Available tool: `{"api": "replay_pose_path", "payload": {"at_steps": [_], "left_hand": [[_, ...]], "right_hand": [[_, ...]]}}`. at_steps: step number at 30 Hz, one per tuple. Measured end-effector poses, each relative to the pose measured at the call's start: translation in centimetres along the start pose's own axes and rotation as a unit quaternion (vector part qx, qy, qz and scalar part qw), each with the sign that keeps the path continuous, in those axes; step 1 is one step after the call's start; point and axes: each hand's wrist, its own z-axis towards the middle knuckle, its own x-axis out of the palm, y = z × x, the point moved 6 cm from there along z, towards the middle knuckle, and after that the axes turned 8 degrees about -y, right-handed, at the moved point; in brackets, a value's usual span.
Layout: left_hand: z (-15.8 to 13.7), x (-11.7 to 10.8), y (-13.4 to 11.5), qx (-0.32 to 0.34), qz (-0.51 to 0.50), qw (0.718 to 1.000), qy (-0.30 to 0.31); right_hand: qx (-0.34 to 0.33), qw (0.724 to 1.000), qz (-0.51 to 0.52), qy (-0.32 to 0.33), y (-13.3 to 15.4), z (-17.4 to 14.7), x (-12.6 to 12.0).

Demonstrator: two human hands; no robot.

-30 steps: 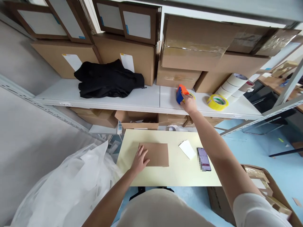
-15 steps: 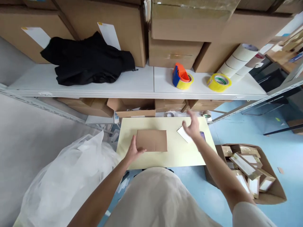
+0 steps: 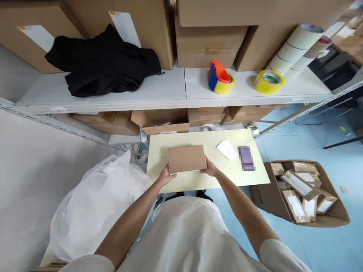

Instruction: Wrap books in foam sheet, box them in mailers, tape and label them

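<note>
A small brown cardboard box (image 3: 187, 158) is on or just above the pale yellow table (image 3: 193, 183), its top flaps closed. My left hand (image 3: 165, 176) grips its near left corner, thumb along the front. At the near right corner my right hand (image 3: 209, 167) closes on the box from the other side. To the right of the box lie a white sheet or stack of paper (image 3: 226, 149) and a blurred-out purple phone-like object (image 3: 246, 158). The fingers under and behind the box are partly hidden.
Above the table, a grey shelf (image 3: 124, 101) holds a black garment (image 3: 104, 66), a tape dispenser (image 3: 221, 77), a yellow tape roll (image 3: 269, 81) and large boxes. White plastic wrapping (image 3: 99, 204) bulges at left. On the floor at right, a big carton (image 3: 272, 200) contains several small parcels.
My right hand has come down and left from above the paper to the box's right side. My left hand now grips the left corner. The phone-like object is uncovered.
</note>
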Motion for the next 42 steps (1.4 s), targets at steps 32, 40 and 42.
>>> {"api": "replay_pose_path", "payload": {"at_steps": [32, 40, 42], "left_hand": [[-1.3, 2.0, -6.3, 0.038, 0.149, 0.982, -0.107], [-0.8, 2.0, -6.6, 0.063, 0.176, 0.973, -0.132], [-0.8, 1.9, -6.7, 0.069, 0.179, 0.972, -0.137]], "right_hand": [[0.142, 0.985, -0.064, -0.071, 1.9, -2.1, -5.8], [0.147, 0.979, -0.113, -0.082, 1.8, -1.9, -5.7], [0.151, 0.977, -0.125, -0.078, 1.8, -1.9, -5.8]]}}
